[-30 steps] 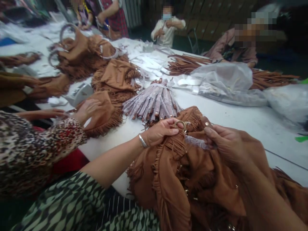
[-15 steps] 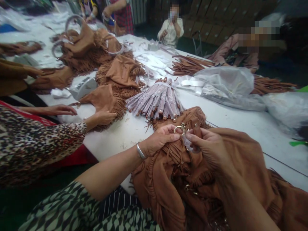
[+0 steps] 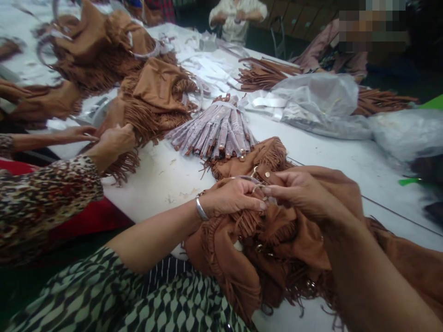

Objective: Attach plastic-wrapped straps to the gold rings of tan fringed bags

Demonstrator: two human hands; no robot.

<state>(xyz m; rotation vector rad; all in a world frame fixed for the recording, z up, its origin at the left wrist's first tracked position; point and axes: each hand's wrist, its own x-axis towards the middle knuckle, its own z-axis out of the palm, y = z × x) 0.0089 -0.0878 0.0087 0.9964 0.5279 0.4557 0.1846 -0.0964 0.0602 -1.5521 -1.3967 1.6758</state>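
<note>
My left hand (image 3: 233,197) is closed, its thumb and fingers pinching a gold metal ring (image 3: 256,187). Close against it, my right hand (image 3: 299,188) grips a brown strap (image 3: 268,175) with a rivet near its end. Whether the strap runs through the ring is hard to make out. Under both hands lies a brown fringed bag (image 3: 238,272), slumped, with small gold fittings on it. More brown fringed material (image 3: 273,150) shows just beyond my fingers.
Ahead lies a fan of plastic-wrapped straps (image 3: 218,127) on the white table (image 3: 162,177). Several fringed bags (image 3: 104,46) are heaped at the left. A co-worker's hands (image 3: 116,138) handle a fringed bag there. Clear plastic bags (image 3: 318,103) and loose brown strips (image 3: 265,74) sit at the right.
The strap in my right hand has tipped from upright to nearly flat beside the ring. My view has shifted right and down. The co-worker's hands have come together on their bag.
</note>
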